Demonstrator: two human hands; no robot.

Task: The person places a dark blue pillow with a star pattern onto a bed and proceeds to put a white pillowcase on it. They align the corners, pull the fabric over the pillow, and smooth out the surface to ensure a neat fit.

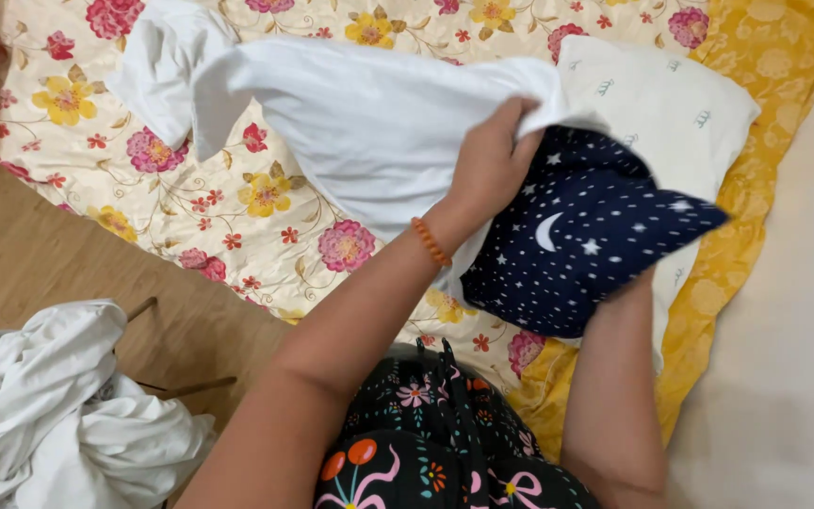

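Observation:
My left hand grips the edge of a white pillowcase that trails up and to the left over the bed. A dark blue pillow with white stars and a moon sticks out of that edge, pointing right. My right forearm reaches up under the blue pillow; the right hand itself is hidden beneath it. An orange bead bracelet circles my left wrist. A white pillow with small green marks lies just behind the blue one.
A floral bedspread with a yellow border covers the bed. Crumpled white laundry fills a basket at lower left on the wooden floor. My dark flowered clothing shows at the bottom.

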